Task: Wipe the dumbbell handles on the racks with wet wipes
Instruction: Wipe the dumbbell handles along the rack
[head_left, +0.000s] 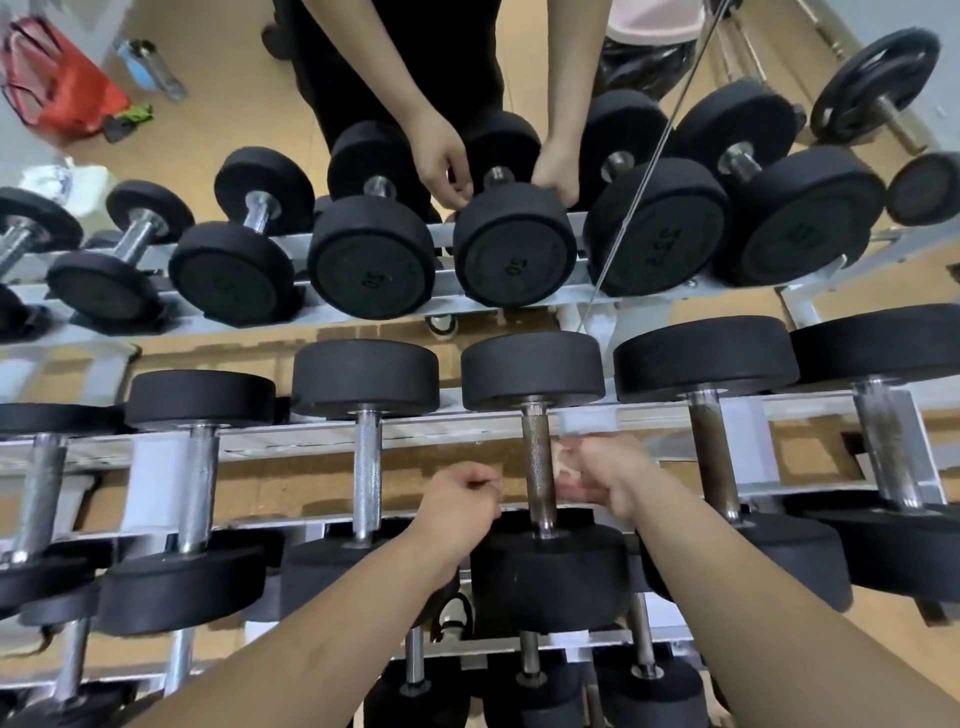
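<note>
Wiping of a dumbbell handle (537, 467) on the rack (441, 431) is being done with a wet wipe (565, 464).
Head view: the pale, limp wet wipe is being held bunched in the right hand (605, 475), fingers (592, 457) curled round it, just beside the handle; contact is blurred. The left hand (460, 493) is being held just left of the handle, fingers curled together; whether anything is pinched cannot be told. The dumbbell is being judged heavy and rigid, best left racked. Its knurled bar between the black heads (532, 369) is being judged grippy, best wrapped mid-length.

Curled: left hand (460, 499), right hand (605, 475)
</note>
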